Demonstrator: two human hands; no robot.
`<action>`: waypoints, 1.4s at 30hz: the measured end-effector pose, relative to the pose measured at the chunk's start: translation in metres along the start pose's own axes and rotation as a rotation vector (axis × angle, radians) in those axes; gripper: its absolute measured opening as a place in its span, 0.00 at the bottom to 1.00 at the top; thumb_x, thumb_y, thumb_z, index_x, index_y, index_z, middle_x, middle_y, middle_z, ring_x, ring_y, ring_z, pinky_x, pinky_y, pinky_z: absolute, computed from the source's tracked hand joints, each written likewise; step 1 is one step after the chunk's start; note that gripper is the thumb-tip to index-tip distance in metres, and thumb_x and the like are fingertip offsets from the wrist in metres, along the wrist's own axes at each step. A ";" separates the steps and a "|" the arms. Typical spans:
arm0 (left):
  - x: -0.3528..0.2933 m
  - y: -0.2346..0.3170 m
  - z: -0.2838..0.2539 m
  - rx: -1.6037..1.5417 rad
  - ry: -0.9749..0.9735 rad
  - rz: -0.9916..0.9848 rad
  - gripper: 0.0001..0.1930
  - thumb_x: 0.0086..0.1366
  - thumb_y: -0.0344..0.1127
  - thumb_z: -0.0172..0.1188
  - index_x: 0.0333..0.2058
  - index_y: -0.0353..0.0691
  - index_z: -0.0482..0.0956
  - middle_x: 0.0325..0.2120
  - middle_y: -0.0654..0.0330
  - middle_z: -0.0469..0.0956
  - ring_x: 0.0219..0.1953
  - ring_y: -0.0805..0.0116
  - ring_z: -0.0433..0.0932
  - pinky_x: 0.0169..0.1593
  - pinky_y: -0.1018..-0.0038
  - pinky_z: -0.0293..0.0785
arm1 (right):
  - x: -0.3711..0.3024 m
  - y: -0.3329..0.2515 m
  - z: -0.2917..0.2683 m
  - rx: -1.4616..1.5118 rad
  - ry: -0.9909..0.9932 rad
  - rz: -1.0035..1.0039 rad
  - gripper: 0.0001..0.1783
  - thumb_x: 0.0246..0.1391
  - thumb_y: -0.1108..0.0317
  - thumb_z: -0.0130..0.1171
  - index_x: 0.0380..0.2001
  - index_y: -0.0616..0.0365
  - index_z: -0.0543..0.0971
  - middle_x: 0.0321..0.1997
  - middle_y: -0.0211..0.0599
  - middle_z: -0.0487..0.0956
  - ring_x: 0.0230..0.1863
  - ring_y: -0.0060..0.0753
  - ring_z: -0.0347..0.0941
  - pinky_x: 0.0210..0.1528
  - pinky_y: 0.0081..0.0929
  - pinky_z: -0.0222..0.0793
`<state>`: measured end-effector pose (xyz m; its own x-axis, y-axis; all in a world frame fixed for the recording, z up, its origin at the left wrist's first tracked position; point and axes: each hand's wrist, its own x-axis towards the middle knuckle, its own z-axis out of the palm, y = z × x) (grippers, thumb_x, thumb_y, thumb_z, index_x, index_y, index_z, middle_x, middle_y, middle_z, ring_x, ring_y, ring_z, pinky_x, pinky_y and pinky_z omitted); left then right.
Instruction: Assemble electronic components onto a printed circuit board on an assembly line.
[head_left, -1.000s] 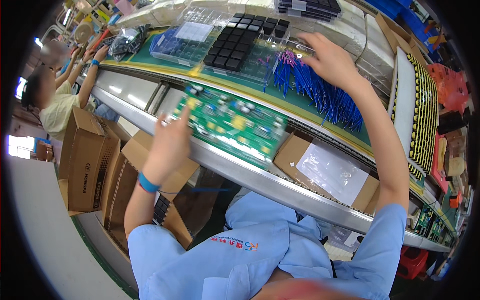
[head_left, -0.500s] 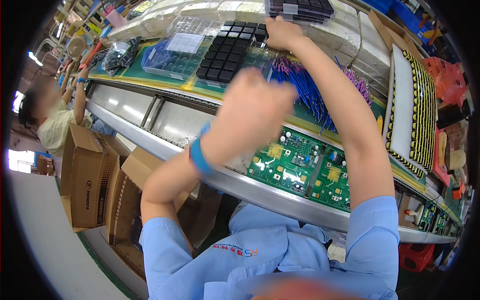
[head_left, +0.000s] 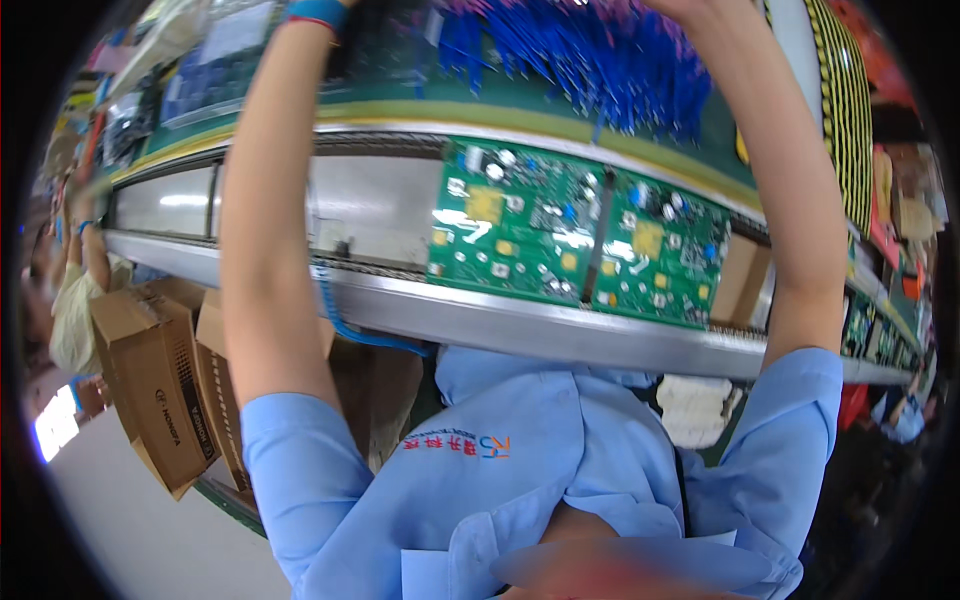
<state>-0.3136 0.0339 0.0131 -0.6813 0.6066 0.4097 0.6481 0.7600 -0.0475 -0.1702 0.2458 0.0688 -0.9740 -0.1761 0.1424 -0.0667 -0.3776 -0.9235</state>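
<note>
Both my arms stretch forward over the bench. My left forearm (head_left: pixel 265 190) carries a blue wristband (head_left: pixel 318 12) at the top edge, and the hand beyond it is outside the picture. A dark, blurred tray of black blocks (head_left: pixel 380 45) lies beside that wrist. Only a sliver of my right hand (head_left: pixel 685 6) shows at the top edge, near the bundle of blue wires (head_left: pixel 600 75); its fingers are cut off. Between my forearms, a green circuit board (head_left: pixel 520 225) and a second circuit board (head_left: pixel 660 255) sit side by side on the conveyor rails, touched by neither arm.
A metal rail (head_left: pixel 540 325) runs along the near bench edge, with a blue cord (head_left: pixel 345 325) hanging over it. Cardboard boxes (head_left: pixel 150 380) stand lower left. Black-and-yellow strips (head_left: pixel 845 110) lie at the right. Another person (head_left: pixel 85 290) works at the far left.
The view has shifted, bringing the boards nearer the middle. My left hand has gone from in front of the black blocks to past the top edge. My right hand is now mostly cut off.
</note>
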 end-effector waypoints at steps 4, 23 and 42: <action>-0.005 -0.001 -0.013 0.182 -0.106 0.007 0.18 0.51 0.26 0.57 0.44 0.42 0.72 0.44 0.49 0.76 0.50 0.45 0.72 0.54 0.49 0.63 | -0.099 -0.014 0.008 -0.113 0.161 0.181 0.21 0.58 0.69 0.59 0.53 0.64 0.70 0.47 0.47 0.73 0.44 0.34 0.75 0.43 0.23 0.75; -0.122 0.088 -0.081 -1.957 -0.260 -0.546 0.28 0.69 0.29 0.55 0.65 0.33 0.57 0.48 0.46 0.69 0.45 0.63 0.75 0.49 0.76 0.77 | -0.265 0.036 0.030 -1.520 -0.137 0.026 0.33 0.50 0.75 0.58 0.61 0.64 0.64 0.40 0.44 0.72 0.35 0.42 0.76 0.31 0.33 0.75; -0.209 0.156 -0.098 -0.920 -0.520 0.065 0.25 0.53 0.25 0.67 0.52 0.40 0.77 0.41 0.58 0.76 0.38 0.64 0.76 0.42 0.73 0.73 | -0.265 0.029 0.037 -1.601 -0.218 0.033 0.37 0.46 0.72 0.65 0.62 0.53 0.68 0.44 0.39 0.77 0.36 0.39 0.75 0.34 0.30 0.72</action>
<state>-0.0369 0.0030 0.0095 -0.5565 0.8306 -0.0193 0.5485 0.3847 0.7424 0.0942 0.2480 0.0174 -0.9411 -0.3365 0.0325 -0.3294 0.8911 -0.3122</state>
